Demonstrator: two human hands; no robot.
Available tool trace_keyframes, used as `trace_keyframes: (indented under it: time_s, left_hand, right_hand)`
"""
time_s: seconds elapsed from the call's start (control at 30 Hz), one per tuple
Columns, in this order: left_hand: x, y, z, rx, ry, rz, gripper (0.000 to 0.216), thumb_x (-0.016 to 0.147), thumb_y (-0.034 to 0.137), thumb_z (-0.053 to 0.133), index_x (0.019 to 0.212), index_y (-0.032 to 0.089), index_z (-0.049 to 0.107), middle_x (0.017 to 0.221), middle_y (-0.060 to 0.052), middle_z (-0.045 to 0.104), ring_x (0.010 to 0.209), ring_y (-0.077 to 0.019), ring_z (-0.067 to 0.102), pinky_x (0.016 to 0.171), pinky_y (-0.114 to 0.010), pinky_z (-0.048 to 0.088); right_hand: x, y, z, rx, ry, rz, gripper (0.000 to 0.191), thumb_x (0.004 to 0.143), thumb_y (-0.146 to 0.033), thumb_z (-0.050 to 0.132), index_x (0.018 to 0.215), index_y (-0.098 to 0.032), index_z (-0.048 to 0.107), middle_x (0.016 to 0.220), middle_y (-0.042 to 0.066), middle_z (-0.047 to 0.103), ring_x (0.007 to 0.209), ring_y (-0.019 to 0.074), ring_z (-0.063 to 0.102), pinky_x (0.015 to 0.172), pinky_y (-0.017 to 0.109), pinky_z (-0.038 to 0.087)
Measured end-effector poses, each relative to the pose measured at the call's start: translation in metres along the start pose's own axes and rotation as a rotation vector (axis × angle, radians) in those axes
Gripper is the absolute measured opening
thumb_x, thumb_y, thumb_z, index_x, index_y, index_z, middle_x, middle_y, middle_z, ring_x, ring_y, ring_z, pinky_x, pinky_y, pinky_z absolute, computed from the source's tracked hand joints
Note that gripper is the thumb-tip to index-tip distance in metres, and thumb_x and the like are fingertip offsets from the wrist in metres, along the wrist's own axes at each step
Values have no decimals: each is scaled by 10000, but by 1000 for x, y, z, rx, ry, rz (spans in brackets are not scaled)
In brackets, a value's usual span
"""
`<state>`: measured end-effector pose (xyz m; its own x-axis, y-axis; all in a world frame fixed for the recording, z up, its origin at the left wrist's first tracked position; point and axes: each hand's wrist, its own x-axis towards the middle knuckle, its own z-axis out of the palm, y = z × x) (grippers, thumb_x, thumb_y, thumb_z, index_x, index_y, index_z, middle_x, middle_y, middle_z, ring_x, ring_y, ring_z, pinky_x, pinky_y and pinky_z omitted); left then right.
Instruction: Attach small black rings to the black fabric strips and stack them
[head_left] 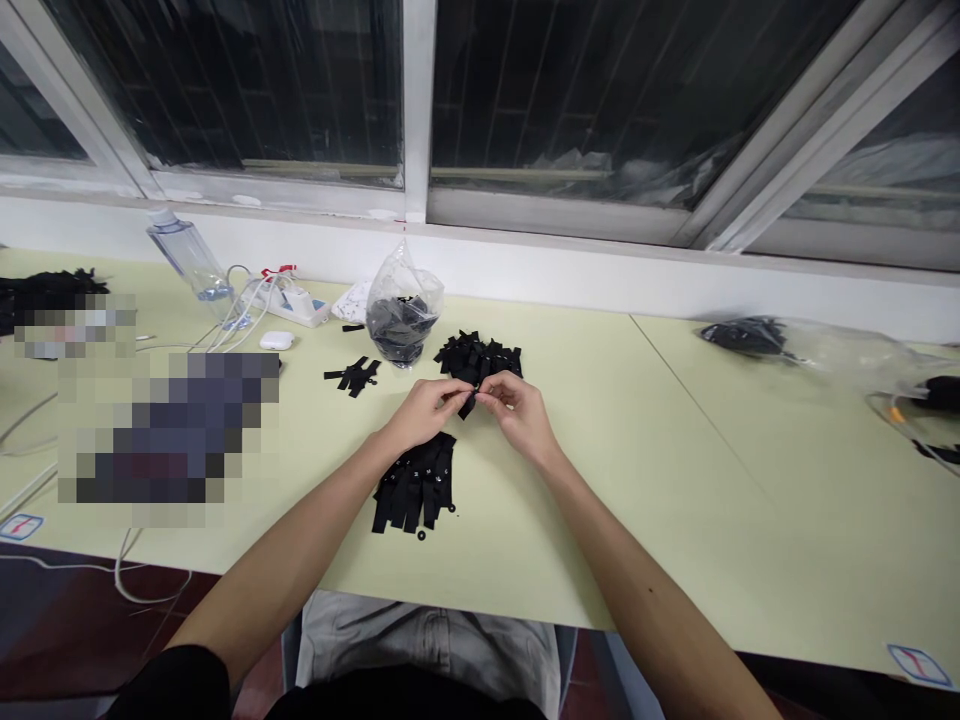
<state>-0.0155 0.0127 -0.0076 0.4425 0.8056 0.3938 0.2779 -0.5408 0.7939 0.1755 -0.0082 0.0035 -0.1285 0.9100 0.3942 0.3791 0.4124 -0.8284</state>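
Note:
My left hand (425, 411) and my right hand (520, 412) meet over the pale green table (637, 470), both pinching one small black strap piece (468, 403) between their fingertips. Just behind them lies a heap of black strap pieces (480, 357). Below my left wrist sits a row of black straps with small studs (416, 490), laid side by side. A tiny black round part (421, 535) lies beside that row.
A clear plastic bag of black pieces (401, 318) stands behind the heap, with a few loose black straps (354, 375) to its left. A water bottle (191, 258), a power strip with white cables (289, 298) and an earbud case (276, 340) are at the back left. More bagged black items (750, 336) lie far right.

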Motion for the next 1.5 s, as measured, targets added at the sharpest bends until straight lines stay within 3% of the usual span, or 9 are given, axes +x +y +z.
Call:
trace_keyframes:
  time_s: [0.2,0.8,1.0,1.5]
  left_hand:
    - [0,9,-5,141,-46,59,224,948,300,505,951,229,717,886,-42,710,848,-197,656,798,-306,501]
    - [1,8,-9,204,-134,81,269,992,266,405,861,181,623,811,-26,640,755,-160,566,702,-269,394]
    - [2,4,-8,173,-132,69,263,992,279,416,898,186,643,876,-33,670,807,-166,587,733,-270,401]
    - [0,15,-3,158,-113,42,248,935,226,420,757,169,583,714,-3,586,676,-132,516,672,-241,387]
  right_hand:
    - [-1,-4,-2,-112,-37,-73,58,870,-242,600,847,-212,644,862,38,641,701,164,568,624,304,446]
    - [-4,-5,-4,-167,-103,-120,85,873,-157,580,855,-215,639,882,31,639,717,161,572,648,304,453]
    - [-4,-6,-4,-160,-101,-120,85,876,-164,583,855,-216,646,886,31,643,706,159,568,643,306,455]
    - [-5,1,-3,-278,-102,-211,128,883,-108,520,860,-212,590,865,35,615,709,163,551,642,298,428]
